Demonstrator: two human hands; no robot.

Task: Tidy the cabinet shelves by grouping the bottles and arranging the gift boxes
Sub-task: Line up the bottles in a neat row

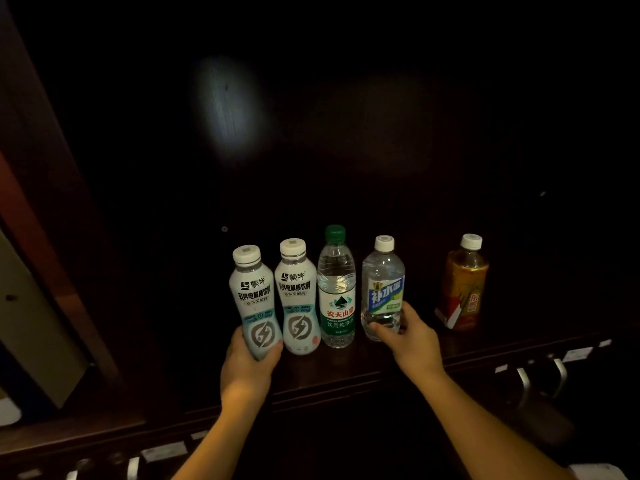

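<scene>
Several bottles stand in a row on a dark wooden shelf (346, 372). My left hand (247, 362) grips the base of the leftmost white electrolyte bottle (254, 299), which leans slightly left. A second white bottle (298, 296) stands right beside it. A green-capped water bottle (336, 289) comes after that. My right hand (410, 336) holds the lower part of a clear bottle with a blue label (382, 289). An amber tea bottle (464, 282) stands apart at the right. No gift boxes are visible.
The cabinet interior behind the bottles is dark, with a pale light patch (228, 102) on its back panel. A wooden cabinet frame (45, 209) runs down the left. Metal drawer handles (540, 375) and white labels (576, 353) sit below the shelf edge.
</scene>
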